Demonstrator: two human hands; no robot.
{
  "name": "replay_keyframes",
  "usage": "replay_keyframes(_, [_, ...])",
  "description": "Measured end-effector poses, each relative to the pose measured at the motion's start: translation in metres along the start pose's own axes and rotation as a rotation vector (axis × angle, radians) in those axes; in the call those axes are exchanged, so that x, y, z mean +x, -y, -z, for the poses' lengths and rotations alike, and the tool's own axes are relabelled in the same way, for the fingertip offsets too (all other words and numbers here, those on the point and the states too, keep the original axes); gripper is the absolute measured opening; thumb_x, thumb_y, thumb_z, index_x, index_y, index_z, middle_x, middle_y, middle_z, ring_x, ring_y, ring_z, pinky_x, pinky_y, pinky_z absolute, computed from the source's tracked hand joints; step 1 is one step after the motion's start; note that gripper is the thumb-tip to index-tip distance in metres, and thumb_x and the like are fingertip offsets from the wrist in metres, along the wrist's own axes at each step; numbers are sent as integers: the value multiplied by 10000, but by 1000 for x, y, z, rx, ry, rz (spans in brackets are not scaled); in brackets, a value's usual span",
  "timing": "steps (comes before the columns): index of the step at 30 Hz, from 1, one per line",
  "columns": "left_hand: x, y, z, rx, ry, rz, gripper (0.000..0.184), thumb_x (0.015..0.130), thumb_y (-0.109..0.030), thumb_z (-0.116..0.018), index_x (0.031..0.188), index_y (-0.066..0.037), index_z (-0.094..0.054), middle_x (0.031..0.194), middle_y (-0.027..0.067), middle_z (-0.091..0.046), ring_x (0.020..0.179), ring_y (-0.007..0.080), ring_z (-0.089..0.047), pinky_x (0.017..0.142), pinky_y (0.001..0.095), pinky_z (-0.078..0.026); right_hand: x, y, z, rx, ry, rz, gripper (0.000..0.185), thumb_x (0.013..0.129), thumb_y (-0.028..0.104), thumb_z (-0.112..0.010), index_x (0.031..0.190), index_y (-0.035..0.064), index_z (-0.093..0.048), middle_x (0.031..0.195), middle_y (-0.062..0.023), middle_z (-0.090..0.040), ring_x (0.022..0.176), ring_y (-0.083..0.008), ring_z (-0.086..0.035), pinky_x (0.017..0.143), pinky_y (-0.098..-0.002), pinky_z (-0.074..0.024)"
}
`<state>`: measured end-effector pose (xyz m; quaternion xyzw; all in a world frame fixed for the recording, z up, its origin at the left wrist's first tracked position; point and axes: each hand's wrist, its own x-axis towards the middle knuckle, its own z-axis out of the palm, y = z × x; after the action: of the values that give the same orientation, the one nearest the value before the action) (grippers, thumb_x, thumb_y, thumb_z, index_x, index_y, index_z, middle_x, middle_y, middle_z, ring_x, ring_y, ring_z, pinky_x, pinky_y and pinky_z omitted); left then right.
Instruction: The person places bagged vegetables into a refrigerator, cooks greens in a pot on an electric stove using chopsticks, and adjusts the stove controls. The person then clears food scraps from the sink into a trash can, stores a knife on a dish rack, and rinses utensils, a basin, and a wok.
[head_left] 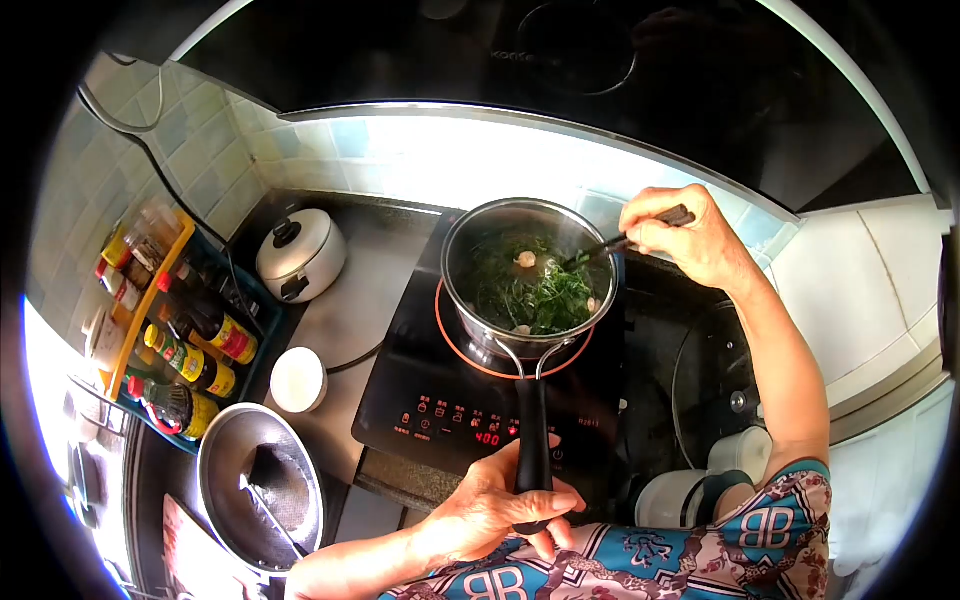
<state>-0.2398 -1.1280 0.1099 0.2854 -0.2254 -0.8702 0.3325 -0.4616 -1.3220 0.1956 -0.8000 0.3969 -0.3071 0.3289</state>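
The left hand is clasping the handle of a saucepan; the right hand is gripping chopsticks reaching into it. Greens are already lying in its liquid, seemingly mid-cooking, doneness unclear. Beneath the saucepan, a cooktop is glowing; left of it, a lidded pot is standing on the counter; behind it, tiles are rising.

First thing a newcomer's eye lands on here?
The steel pot of leafy greens, at the centre on a black cooktop, with a red ring showing around its base. Next, the right hand, upper right, holding dark chopsticks into the pot, and the left hand, bottom centre, gripping the black handle. Then the glowing red "400" on the cooktop's front panel.
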Motion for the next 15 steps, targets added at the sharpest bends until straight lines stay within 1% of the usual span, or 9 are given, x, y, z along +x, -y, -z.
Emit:
replay_keyframes(2, [4, 0, 5, -22, 29, 17, 697, 799, -2, -624, 1325, 7, -166, 951, 284, -571, 689, 321, -634, 568, 392, -541, -1, 1, 1, -35, 47, -36, 99, 763, 52, -560, 755, -22, -627, 659, -41, -582, 588, -102, -553, 560, -233, -461])
replay_keyframes(3, [5, -1, 5, -22, 31, 19, 697, 799, -2, -624, 1325, 7, -166, 951, 284, -571, 689, 321, -634, 568, 392, -541, -2, -1, 1, -36, 46, -38, 99, 763, 52, -560, 755, -22, -627, 659, -41, -582, 588, -102, -553, 560, -233, -461])
replay_keyframes(5, [6, -1, 6, 11, 13, 20, 689, 786, 30, -622, 1313, 19, -178, 912, 284, -580, 643, 308, -628, 536, 367, -524, -1, -8, -3, 221, 6, -119, 127, 786, 77, -569, 761, -35, -623, 691, -78, -606, 585, -156, -603, 532, -245, -503])
replay_keyframes(6, [7, -1, 6, 9, 14, 23, 689, 786, 30, -622, 1313, 19, -178, 912, 284, -580, 643, 308, -628, 536, 367, -524, 0, -14, -7, 221, 6, -124, 127, 786, 77, -569, 761, -35, -623, 691, -78, -606, 585, -156, -603, 532, -245, -503])
replay_keyframes(8, [7, -3, 5, 29, 7, 11, 680, 776, 51, -619, 1299, 39, -184, 902, 276, -588, 649, 302, -629, 528, 357, -513, 3, -28, -16, 584, -94, -78, 149, 813, 86, -569, 789, -54, -617, 722, -112, -618, 579, -201, -623, 519, -268, -539])
replay_keyframes(10, [7, -3, 6, 36, 10, 13, 678, 773, 57, -619, 1294, 47, -185, 898, 272, -591, 648, 297, -628, 532, 355, -509, 7, -30, -20, 642, -102, -49, 152, 828, 79, -564, 821, -66, -610, 778, -128, -622, 630, -213, -633, 556, -288, -555])
replay_keyframes(12, [6, -4, 6, 41, 7, 16, 677, 769, 62, -619, 1289, 55, -187, 895, 267, -595, 647, 292, -626, 536, 354, -506, 10, -25, -24, 681, -155, 24, 143, 834, 68, -561, 841, -64, -615, 828, -139, -621, 722, -212, -637, 603, -305, -563])
replay_keyframes(13, [6, -4, 6, 42, 3, 22, 687, 763, 61, -626, 1290, 58, -185, 890, 263, -597, 651, 289, -625, 544, 351, -502, 11, -22, -21, 673, -115, 59, 150, 838, 75, -562, 871, -60, -618, 879, -142, -618, 801, -212, -632, 658, -313, -561])
replay_keyframes(15, [6, -6, 6, 47, -3, 32, 697, 757, 59, -633, 1290, 61, -184, 886, 258, -600, 655, 286, -623, 551, 349, -497, 12, -17, -16, 630, -109, 68, 152, 840, 79, -561, 879, -56, -618, 886, -138, -618, 806, -211, -631, 678, -313, -558])
